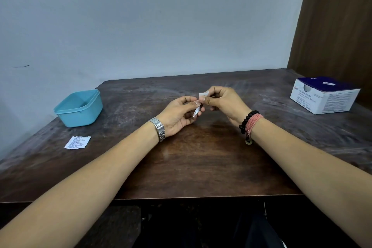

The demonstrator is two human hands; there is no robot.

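Above the middle of the dark wooden table [201, 167], my left hand [179, 115] pinches a small foil swab wrapper [196, 111] that hangs down between thumb and fingers. Right beside it, my right hand [223, 100] pinches a white swab pad [203, 94] at its fingertips, just above the wrapper. The two hands touch at the fingertips. A metal watch is on my left wrist and bead and thread bracelets are on my right.
A light blue plastic tub [79, 107] stands open at the table's left. A printed foil packet [77, 142] lies flat near the left front. A white and blue alcohol swab box [324, 95] sits at the far right. A wall runs behind the table.
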